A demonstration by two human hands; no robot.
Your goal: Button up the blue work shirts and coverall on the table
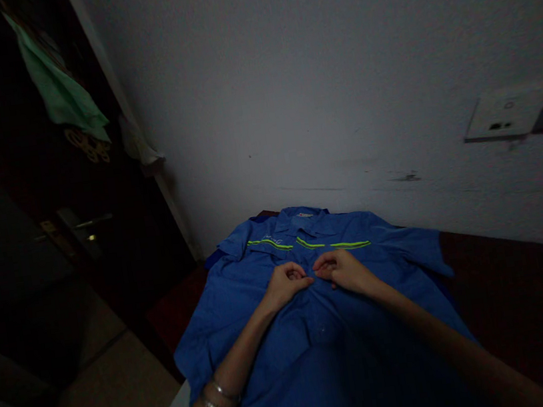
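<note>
A blue short-sleeved work shirt [265,339] lies spread front side up, its collar toward the wall and yellow-green stripes across the chest. Over the middle of its front, my left hand [286,285] is closed, fingers curled toward the thumb at the button placket. Facing it from the other side, my right hand [346,271] pinches at the same placket, a small gap from the left fingertips. The dim light hides any button between the fingers. Two bracelets [218,399] circle my left wrist.
The shirt rests on a dark reddish table [516,290] against a pale wall [316,89]. A socket plate [509,113] is on the wall at right. To the left stands a dark door with a handle [95,221] and a hanging green cloth [65,98]. Darker blue fabric shows beneath the shirt.
</note>
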